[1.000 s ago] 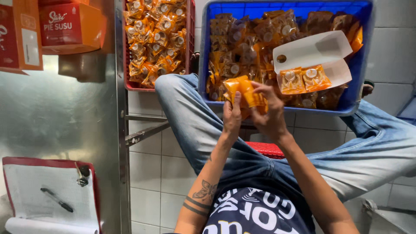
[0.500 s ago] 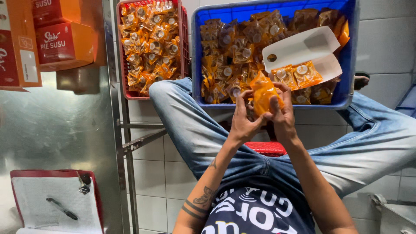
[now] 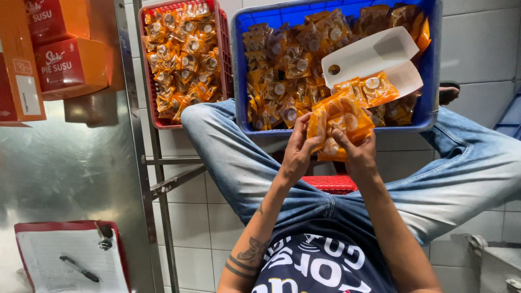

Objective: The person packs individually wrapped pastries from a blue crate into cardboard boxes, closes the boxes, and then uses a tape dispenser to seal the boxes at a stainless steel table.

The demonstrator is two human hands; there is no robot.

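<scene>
Gripping a small stack of orange snack packets [image 3: 339,122], both hands are seen just in front of the near wall of a blue crate [image 3: 434,76]. The left hand [image 3: 297,154] is closed on the left end of the stack, with its fingers curled over the top packet, while the right hand [image 3: 358,152] is clenched around the lower right of the stack, thumb pressed on the front. The packets are held in the air above a red stool [image 3: 331,183], between the knees, and are touched by nothing but the hands.

Many more orange packets are heaped inside the blue crate, and an open white cardboard box [image 3: 374,57] is laid on top of them toward the crate's right side, with two packets set in it at its near edge. A red crate [image 3: 142,65], also filled with orange packets, is placed just beside the blue crate's left wall. Both crates are carried by the white tiled floor [image 3: 201,217].

A steel table [image 3: 65,168] is seen at the left. Red and orange cartons [image 3: 59,59] are stacked at its far edge, and a red clipboard [image 3: 19,230] with a sheet of paper and a black pen [image 3: 80,268] is placed at its near edge.
</scene>
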